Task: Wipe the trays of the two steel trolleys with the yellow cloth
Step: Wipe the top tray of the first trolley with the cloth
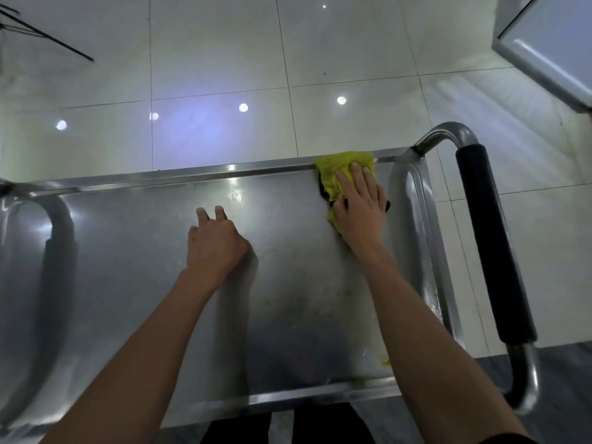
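Looking down on a shiny steel tray (144, 267), the top of a steel trolley. Yellow cloth (339, 169) up at the far right corner of the tray, bunched up, its top edge lying over the far rim. Right hand (360, 206) flat on top of the cloth, fingers (355, 174) straight and spread a little, pressing down, not curled round it. A bit of black showing under the cloth and beside the hand; cannot tell what that is.

Left hand (214, 243) near the middle of the tray, well apart from the cloth. Holding nothing. Fingers loosely bent, tips pointing at the far rim; cannot tell if touching the steel or just above it.

Some pale marks and small spots on the tray near the right side, and a tiny yellow bit (384, 361) close to the near right corner.

Bent steel handle (455, 129) at the right end of the trolley, with a black grip (490, 238) along it. Another rounded steel bar (61, 216) at the left end.

White tile floor (224, 59) beyond, with bright round light spots on it. Corner of another steel tray (544, 56) at the top right. Thin black rods (48, 36) at the top left.
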